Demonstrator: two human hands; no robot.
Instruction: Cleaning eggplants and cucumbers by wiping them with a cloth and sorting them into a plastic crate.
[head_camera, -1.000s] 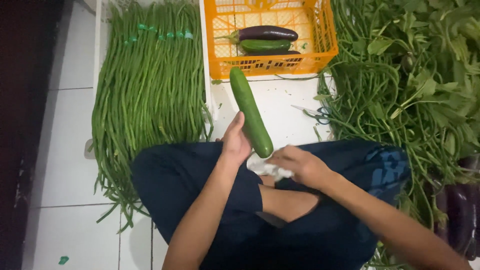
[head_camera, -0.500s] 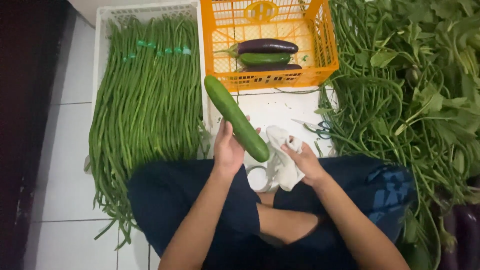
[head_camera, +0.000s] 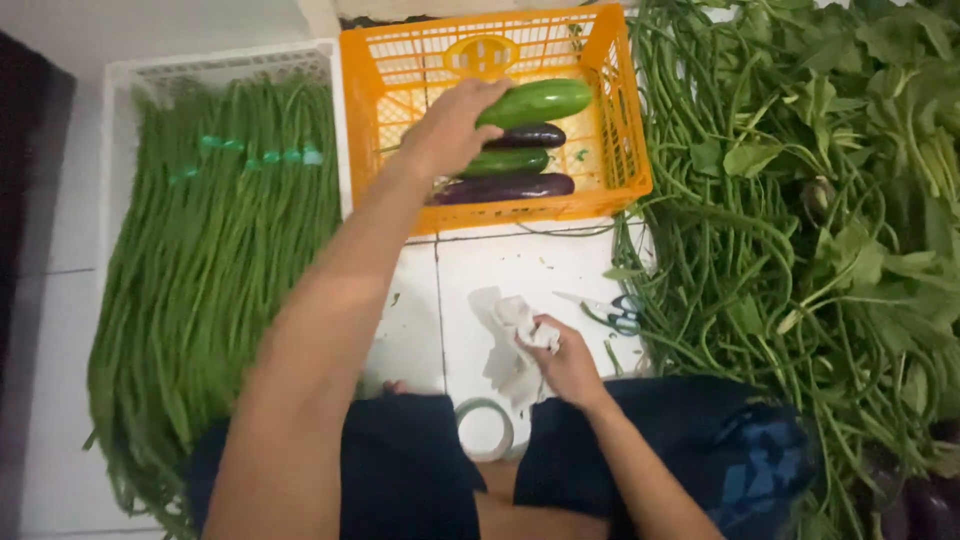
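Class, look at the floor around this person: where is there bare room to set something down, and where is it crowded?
Free: the white tile strip between the orange crate and the knees, left of the white cloth and scissors. Crowded: long beans fill the left, leafy greens the right, and the crate holds aubergines and cucumbers.

A vegetable-sorting spot on a white tiled floor (head_camera: 530, 265): bundled long beans (head_camera: 200, 280) fill a white crate left of the orange crate (head_camera: 625, 120), leafy greens (head_camera: 830, 230) heaped to its right.
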